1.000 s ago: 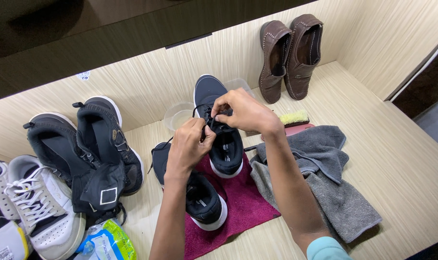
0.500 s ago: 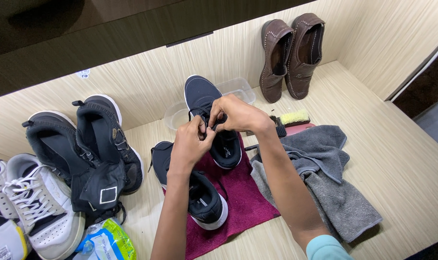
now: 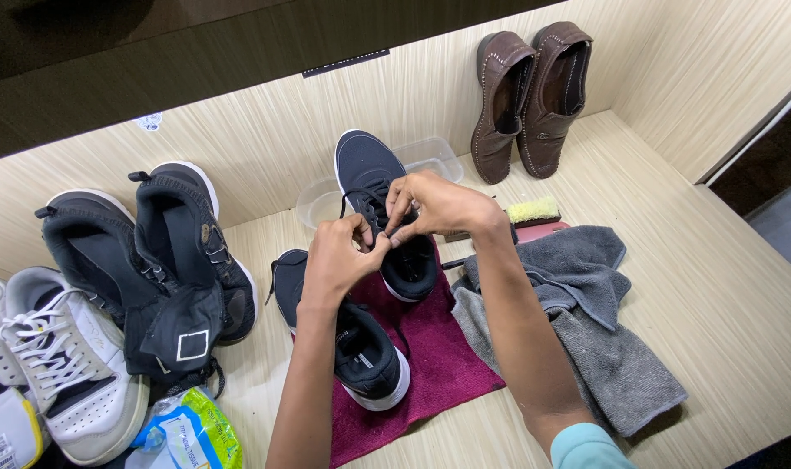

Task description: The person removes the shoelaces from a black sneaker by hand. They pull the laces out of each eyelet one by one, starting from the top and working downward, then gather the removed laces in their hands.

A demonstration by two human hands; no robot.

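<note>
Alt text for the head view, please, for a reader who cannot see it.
Two bare hands, left hand and right hand, pinch the laces of a navy sneaker over a maroon cloth; its mate lies nearer. Black high-tops stand left, brown loafers and a grey towel right.

**Two bare hands pinched together, fingertip to fingertip**

Both forearms reach up and away from the person, converging until the hands meet. The bare left hand (image 3: pixel 339 260) is curled, knuckles upward, thumb and forefinger pressed together in a pinch. The bare right hand (image 3: pixel 434 207) arches over from the other side, wrist bent, its fingertips (image 3: pixel 395 233) closed in a matching pinch and touching those of the left. A pale blue sleeve cuff (image 3: pixel 586 447) shows on the right arm; the left forearm is bare.
</note>
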